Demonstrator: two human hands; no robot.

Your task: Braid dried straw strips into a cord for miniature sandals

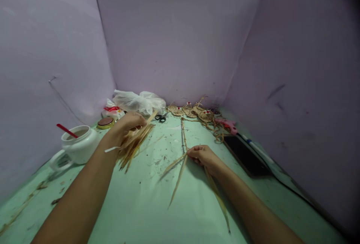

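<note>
My right hand (204, 157) is closed in a pinch at the lower end of a thin braid (184, 136) of dried plant strips. Loose strip ends (177, 184) fan out toward me from that point, and another long one (219, 197) trails beneath my right wrist. At the left, my left hand (131, 123) rests over a bundle of dried strips (137, 142), its fingers closed on a pale flat strip (152, 117) that sticks out past them. The hand partly covers the bundle. A narrow white tie (111, 149) shows at the left wrist.
A white pot (81, 148) with a red-handled tool stands left, near a round tin (105, 122). Behind are a plastic bag (140, 102), scissors (161, 118) and woven pieces (191, 111). A pink glue gun (229, 125), phone (246, 155) and cable lie right. Purple panels enclose three sides.
</note>
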